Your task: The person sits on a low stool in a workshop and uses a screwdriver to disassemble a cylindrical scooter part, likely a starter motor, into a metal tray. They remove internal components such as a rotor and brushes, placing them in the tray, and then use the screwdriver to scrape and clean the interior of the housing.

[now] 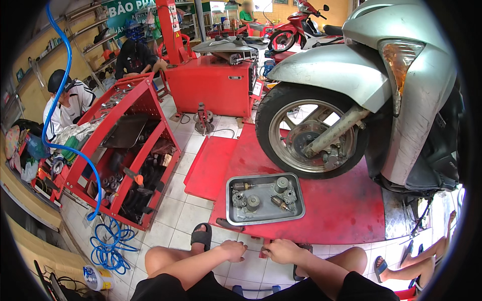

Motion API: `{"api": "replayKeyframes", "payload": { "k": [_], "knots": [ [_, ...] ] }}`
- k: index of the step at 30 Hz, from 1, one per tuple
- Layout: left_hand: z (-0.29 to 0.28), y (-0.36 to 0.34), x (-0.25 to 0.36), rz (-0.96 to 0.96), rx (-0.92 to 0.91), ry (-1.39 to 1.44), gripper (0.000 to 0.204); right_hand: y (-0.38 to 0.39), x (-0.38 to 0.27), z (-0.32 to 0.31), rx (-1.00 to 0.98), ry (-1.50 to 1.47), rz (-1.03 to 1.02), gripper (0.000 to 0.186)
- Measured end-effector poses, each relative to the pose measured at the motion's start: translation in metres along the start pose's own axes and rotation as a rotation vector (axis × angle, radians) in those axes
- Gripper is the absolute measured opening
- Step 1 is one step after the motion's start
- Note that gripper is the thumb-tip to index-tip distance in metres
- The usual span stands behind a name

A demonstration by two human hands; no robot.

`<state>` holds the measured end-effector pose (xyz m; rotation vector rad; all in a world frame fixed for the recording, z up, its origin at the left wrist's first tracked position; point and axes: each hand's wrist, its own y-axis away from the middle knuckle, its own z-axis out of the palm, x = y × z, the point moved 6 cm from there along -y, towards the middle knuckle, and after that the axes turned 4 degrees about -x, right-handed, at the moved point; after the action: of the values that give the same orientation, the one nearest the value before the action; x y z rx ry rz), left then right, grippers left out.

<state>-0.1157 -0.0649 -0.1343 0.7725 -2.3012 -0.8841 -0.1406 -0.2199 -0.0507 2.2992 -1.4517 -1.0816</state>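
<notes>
My left hand (233, 250) hovers over the tiled floor in front of the red platform, fingers curled in, with nothing visible in it. To its right, my right hand (281, 251) is also curled, beside a small red piece (262, 249) at the platform's front edge; nothing shows in its fingers. Just beyond both hands lies a grey metal tray (265, 218) on the red platform (331, 215). Inside are two metal parts with round caps (252, 202) and two slim cylindrical parts (282, 203). A dark-handled tool (229, 224) rests left of the tray.
A silver scooter (341, 70) stands on the platform, its front wheel (311, 133) behind the tray. At left are a red tool cart (125, 150), a coiled blue hose (111, 248) and a person in white (70, 108). Another person's legs (422, 261) show at right.
</notes>
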Motion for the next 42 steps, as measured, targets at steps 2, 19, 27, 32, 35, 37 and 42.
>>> {"api": "replayKeyframes", "payload": {
  "k": [2, 19, 27, 32, 35, 37, 42],
  "knots": [
    [-0.004, 0.002, 0.001, 0.003, 0.01, -0.006, 0.054, 0.0, 0.004, 0.005, 0.009, 0.01, -0.026, 0.027],
    [0.015, -0.006, -0.006, -0.004, -0.092, 0.034, 0.059, 0.007, -0.003, -0.012, -0.076, -0.88, -0.474, 0.033],
    [0.008, -0.006, -0.001, -0.002, -0.04, 0.017, 0.058, 0.003, 0.005, -0.009, 0.099, -1.279, -0.217, 0.037],
    [0.005, 0.0, 0.0, -0.008, -0.043, 0.022, 0.058, 0.008, -0.01, -0.012, 0.061, -1.598, -0.214, 0.028],
    [0.004, -0.005, 0.001, 0.013, -0.03, 0.007, 0.055, -0.002, 0.007, 0.009, -0.096, -1.59, -0.111, 0.029],
    [0.007, -0.004, 0.0, 0.021, -0.021, -0.005, 0.051, -0.001, 0.005, 0.007, -0.017, -1.626, -0.118, 0.027],
    [0.008, -0.007, 0.001, 0.026, -0.008, -0.005, 0.052, 0.0, 0.012, 0.002, 0.122, -1.661, -0.077, 0.021]
  ]
}}
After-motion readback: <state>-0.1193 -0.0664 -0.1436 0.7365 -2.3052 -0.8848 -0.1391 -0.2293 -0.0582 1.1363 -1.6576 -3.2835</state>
